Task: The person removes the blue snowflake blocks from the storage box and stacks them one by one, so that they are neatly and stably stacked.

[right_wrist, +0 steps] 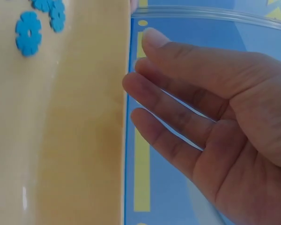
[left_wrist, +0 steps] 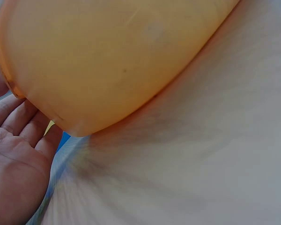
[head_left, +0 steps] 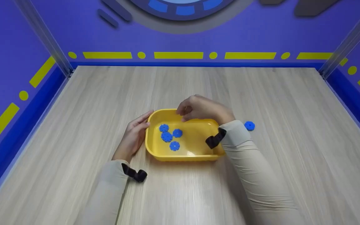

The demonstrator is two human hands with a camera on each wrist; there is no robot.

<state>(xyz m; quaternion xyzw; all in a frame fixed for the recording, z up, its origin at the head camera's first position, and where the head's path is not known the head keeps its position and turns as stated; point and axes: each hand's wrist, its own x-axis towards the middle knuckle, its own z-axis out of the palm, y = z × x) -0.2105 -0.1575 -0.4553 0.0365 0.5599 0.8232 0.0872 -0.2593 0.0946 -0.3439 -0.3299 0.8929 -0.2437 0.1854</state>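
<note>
A yellow plastic tray (head_left: 198, 153) with raised walls sits in the middle, several blue notched discs (head_left: 174, 146) lying in its left half. My left hand (head_left: 133, 136) holds the tray's left end, thumb at the rim and fingers along the outside of the wall. The left wrist view shows that palm (left_wrist: 18, 164) beside the tray's outer wall (left_wrist: 117, 70). Over the far rim hovers my right hand (head_left: 203, 109). Its fingers (right_wrist: 164, 108) are loosely bent with nothing between them, right by the rim in the right wrist view.
One more blue notched disc (head_left: 249, 126) lies on the wooden table (head_left: 292, 150), right of the tray and near the right cuff. Blue-purple panels (head_left: 180, 40) with yellow marks wall off the back and both sides. A black wrist camera (head_left: 216, 139) overlaps the tray's right end.
</note>
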